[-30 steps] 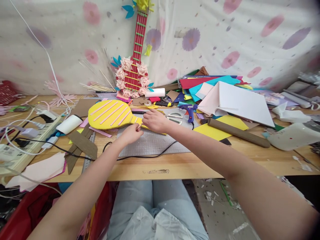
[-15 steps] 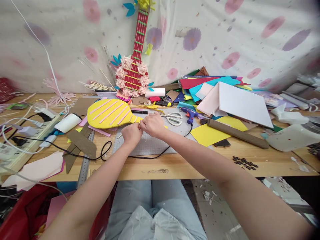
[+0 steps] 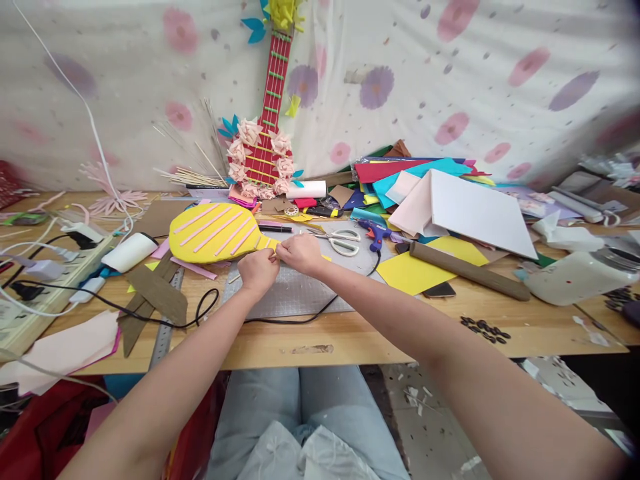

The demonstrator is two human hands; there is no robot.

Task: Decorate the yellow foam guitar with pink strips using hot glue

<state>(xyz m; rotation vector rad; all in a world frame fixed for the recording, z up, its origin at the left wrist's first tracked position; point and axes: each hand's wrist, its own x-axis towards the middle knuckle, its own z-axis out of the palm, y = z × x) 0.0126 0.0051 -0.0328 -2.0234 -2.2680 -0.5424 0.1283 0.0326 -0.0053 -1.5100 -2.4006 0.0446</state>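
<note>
Yellow paddle-shaped board with pink strips [image 3: 215, 227] on counter [image 3: 360, 347], narrow neck at fingers of left hand [image 3: 259, 270] and right hand [image 3: 301, 253]; fingers curled closed, pinched item hidden; white-handled scissors [image 3: 330, 236] just beyond right hand; thin black cable [image 3: 300, 323] nearer.

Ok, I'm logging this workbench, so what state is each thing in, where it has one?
Yellow lute-shaped craft: face up, pink-striped.
Left grip: fingers curled at its neck, hold unclear.
Right grip: fingers curled over its neck, hold unclear.
Red toy guitar: upright, tilted.
Scissors: lying down, blades partly hidden.
Glue gun: lying down.
Power strip: some sockets occupied.
Brown sheet: rolled up.
</note>
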